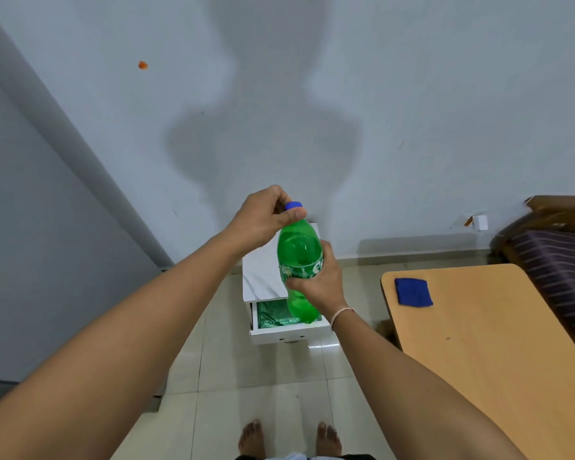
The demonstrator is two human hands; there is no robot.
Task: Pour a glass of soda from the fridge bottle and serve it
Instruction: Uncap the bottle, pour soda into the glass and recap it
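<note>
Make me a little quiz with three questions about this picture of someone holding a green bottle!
1. True or false: the blue cap is on the green bottle.
2. Which hand grips the bottle's middle? A) left hand B) right hand
3. Fill in: a blue cloth lies on the wooden ____.

Key:
1. True; the left hand pinches the cap.
2. B; the right hand wraps the label.
3. table.

green bottle (297, 257), blue cap (293, 205), blue cloth (413, 292), tan table (488, 343)
</note>
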